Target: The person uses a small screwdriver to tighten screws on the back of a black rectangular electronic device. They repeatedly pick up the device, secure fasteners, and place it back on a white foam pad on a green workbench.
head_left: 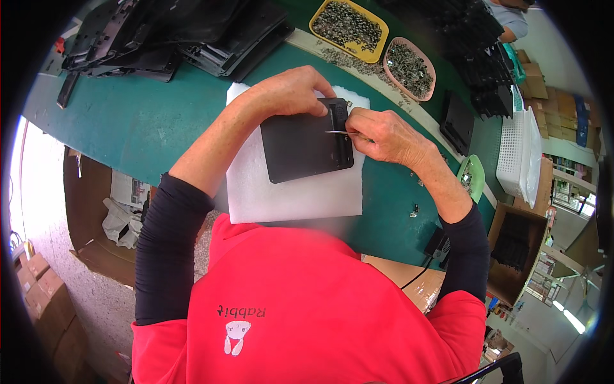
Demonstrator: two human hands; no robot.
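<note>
A flat black plastic panel (297, 150) with rounded corners lies on a white foam sheet (291, 205). Along its right side runs a raised strip with recesses. My left hand (294, 93) grips the panel's upper edge, thumb pressed on its face near the strip; the other fingertips are partly hidden. From the right, my right hand (387, 134) pinches a thin, pointed metal tool (339, 132). The tool's tip reaches over the panel's strip; whether it touches cannot be told. A small metal piece (349, 103) shows by the panel's top right corner.
Small metal parts fill a yellow tray (385, 38), a pink bowl (433, 80) and a green bowl (480, 185). Stacked black panels (236, 45) lie at the far left. A few loose parts (414, 210) rest on the green table (141, 128). A white basket (515, 147) stands right.
</note>
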